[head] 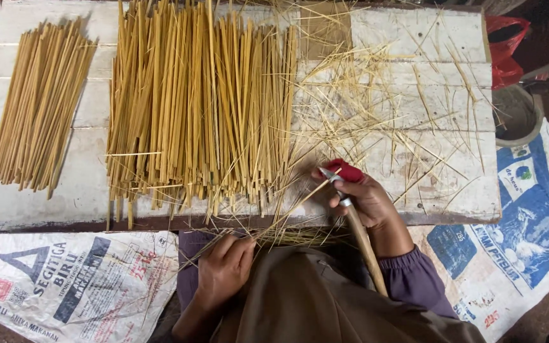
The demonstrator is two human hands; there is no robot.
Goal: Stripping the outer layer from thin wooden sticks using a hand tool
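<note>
My right hand (366, 197) grips a knife with a long wooden handle (365, 244) and a short metal blade (330, 174); a red wrap covers a fingertip. A thin bamboo strip (287, 216) runs from the blade down to my left hand (223, 267), which pinches its lower end above my lap. Just beyond, on a worn white board (440, 190), lies a large pile of yellow bamboo strips (198, 108). A smaller, neat bundle of strips (39, 108) rests at the board's left.
Thin bamboo shavings (382, 114) scatter over the right part of the board. Printed woven sacks (65, 279) cover the floor left and right (516, 222). A grey bucket (516, 114) and a red plastic bag (506, 44) stand at the far right.
</note>
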